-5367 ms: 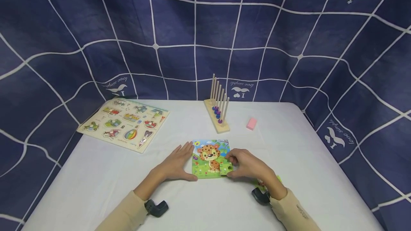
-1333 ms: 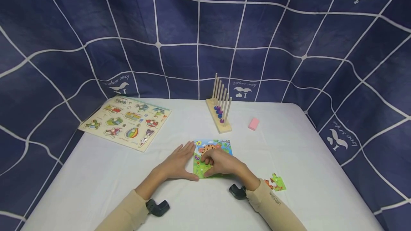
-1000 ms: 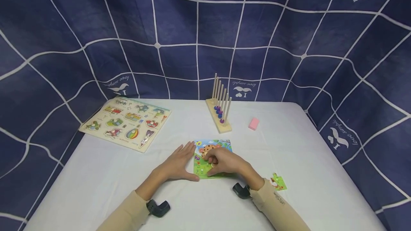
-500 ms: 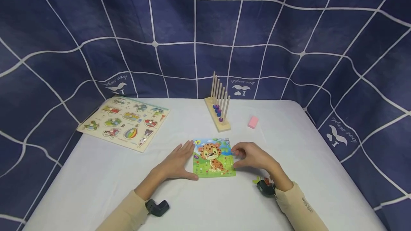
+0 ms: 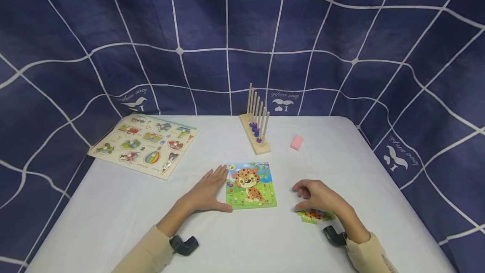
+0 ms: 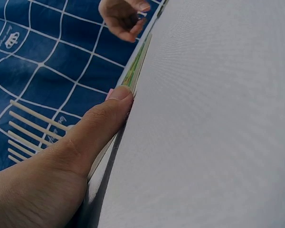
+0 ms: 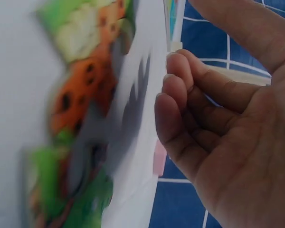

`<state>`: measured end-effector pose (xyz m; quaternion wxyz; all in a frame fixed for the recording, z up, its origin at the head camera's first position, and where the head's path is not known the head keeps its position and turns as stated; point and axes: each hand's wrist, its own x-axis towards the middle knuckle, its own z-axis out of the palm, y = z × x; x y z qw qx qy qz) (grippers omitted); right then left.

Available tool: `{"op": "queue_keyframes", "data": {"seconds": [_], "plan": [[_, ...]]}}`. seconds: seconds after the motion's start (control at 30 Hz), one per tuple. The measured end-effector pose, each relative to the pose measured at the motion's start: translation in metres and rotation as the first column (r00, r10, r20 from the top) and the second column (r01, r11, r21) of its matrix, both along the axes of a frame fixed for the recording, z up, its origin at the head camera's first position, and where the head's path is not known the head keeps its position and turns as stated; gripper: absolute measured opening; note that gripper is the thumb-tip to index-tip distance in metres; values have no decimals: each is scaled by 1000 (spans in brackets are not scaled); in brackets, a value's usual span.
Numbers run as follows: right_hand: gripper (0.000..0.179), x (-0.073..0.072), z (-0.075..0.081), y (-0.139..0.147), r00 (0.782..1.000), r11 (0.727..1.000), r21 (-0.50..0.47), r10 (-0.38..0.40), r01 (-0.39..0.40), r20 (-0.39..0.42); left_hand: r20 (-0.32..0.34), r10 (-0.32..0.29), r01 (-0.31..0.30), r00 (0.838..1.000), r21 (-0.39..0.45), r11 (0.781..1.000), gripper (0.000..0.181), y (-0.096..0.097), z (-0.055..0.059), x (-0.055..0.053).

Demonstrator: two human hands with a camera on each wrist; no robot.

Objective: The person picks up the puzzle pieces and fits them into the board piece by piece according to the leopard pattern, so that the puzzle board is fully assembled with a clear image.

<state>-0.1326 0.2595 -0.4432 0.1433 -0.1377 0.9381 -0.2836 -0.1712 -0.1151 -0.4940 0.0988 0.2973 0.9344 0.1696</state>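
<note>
A square puzzle with a spotted cartoon leopard on grass lies flat on the white table. My left hand rests along its left side, thumb and fingers spread. In the left wrist view, the thumb touches the puzzle's edge. Farther right, my right hand hovers above loose puzzle pieces, its fingers loosely bent and holding nothing. Seen from the right wrist, an orange spotted piece and green parts lie below the fingers, blurred; a gap shows between hand and pieces. The hand hides some of them in the head view.
A wooden peg board with vehicle shapes lies at the back left. Behind the puzzle stands a wooden rack of upright rods with purple and blue beads. A pink block sits to its right. Blue curtain surrounds the table.
Earlier my right hand held a puzzle piece at the puzzle's right side, then worked over its middle. It has since left the puzzle and moved right to the loose pieces. The left hand stays put.
</note>
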Motion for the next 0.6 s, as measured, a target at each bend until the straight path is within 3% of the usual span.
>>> {"op": "queue_keyframes", "data": {"seconds": [0.3, 0.6], "plan": [[46, 26, -7, 18, 997, 997, 6, -75, 75, -1, 3, -4, 4, 1000, 2, 1000, 129, 0, -1, -1], [47, 40, -9, 26, 992, 992, 19, -126, 126, -3, 4, 0, 0, 1000, 6, 1000, 129, 0, -1, -1]]}}
